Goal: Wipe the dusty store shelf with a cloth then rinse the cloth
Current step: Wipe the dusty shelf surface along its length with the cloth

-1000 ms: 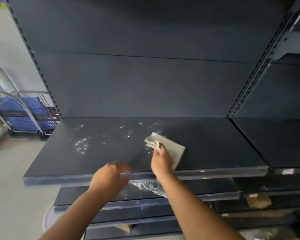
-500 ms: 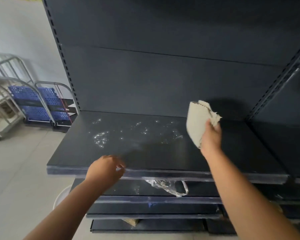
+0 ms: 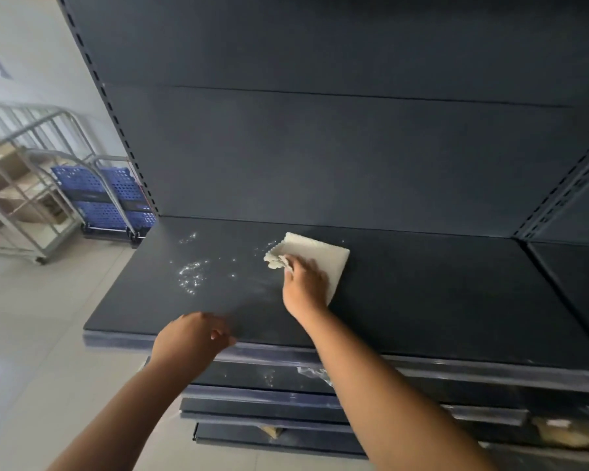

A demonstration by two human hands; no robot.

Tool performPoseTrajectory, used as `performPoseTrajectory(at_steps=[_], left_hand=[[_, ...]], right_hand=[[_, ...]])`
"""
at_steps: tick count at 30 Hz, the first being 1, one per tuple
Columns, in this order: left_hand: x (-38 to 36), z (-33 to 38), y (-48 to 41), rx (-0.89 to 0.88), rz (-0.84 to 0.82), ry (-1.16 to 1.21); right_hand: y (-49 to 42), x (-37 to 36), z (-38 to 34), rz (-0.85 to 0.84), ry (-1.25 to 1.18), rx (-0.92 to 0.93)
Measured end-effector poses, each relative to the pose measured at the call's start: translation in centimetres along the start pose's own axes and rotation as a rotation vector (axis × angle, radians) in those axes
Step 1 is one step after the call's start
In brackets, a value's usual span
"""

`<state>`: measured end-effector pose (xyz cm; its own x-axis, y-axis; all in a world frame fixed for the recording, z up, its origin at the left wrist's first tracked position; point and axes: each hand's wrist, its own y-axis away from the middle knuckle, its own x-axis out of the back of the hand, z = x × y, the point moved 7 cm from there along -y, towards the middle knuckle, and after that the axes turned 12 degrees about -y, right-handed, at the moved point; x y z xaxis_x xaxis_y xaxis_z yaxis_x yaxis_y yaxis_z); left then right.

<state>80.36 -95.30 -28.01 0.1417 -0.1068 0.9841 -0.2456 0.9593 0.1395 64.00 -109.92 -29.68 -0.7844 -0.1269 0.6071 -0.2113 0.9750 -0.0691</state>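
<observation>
Pale floor tiles (image 3: 31, 334) and a white wall frame a dark metal store shelf (image 3: 405, 300), matte and flat, with slotted uprights and a plain back panel (image 3: 320, 147). White dust specks (image 3: 189, 277) scatter across its left half. Blue perforated carts (image 3: 109, 198) and a grey wire trolley (image 3: 24, 185) stand to the left. On the shelf lies a cream waffle-textured cloth (image 3: 315, 254), mostly flat, bunched at its left corner. The right hand (image 3: 303, 283) presses it down, fingers (image 3: 291, 261) pinched on that bunched corner. The left hand (image 3: 193, 338) hovers at the shelf's front edge, fingers loosely curled, empty.
</observation>
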Motion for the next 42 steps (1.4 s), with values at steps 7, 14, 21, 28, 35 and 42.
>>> performPoseTrajectory(at_steps=[7, 14, 21, 28, 35, 42], left_hand=[[-0.5, -0.5, 0.1, 0.060, -0.054, -0.010], [-0.2, -0.1, -0.2, -0.005, -0.038, 0.029], [0.0, -0.1, 0.5, -0.138, 0.073, 0.121], [0.9, -3.9, 1.2, -0.334, 0.094, 0.244], [1.8, -10.8, 0.6, -0.338, 0.119, 0.193], [2.9, -16.6, 0.3, -0.330, 0.176, 0.160]], right_hand=[[-0.9, -2.4, -3.6, 0.030, -1.350, -0.468], [-4.0, 14.8, 4.9, 0.554, -0.927, -0.139], [-5.7, 14.2, 10.6, 0.276, 0.214, -0.214], [-6.0, -5.5, -3.5, 0.029, 0.313, 0.054], [-4.0, -20.8, -17.0, -0.267, -0.922, -0.366], [-3.7, -9.4, -15.5, 0.174, -1.391, -0.360]])
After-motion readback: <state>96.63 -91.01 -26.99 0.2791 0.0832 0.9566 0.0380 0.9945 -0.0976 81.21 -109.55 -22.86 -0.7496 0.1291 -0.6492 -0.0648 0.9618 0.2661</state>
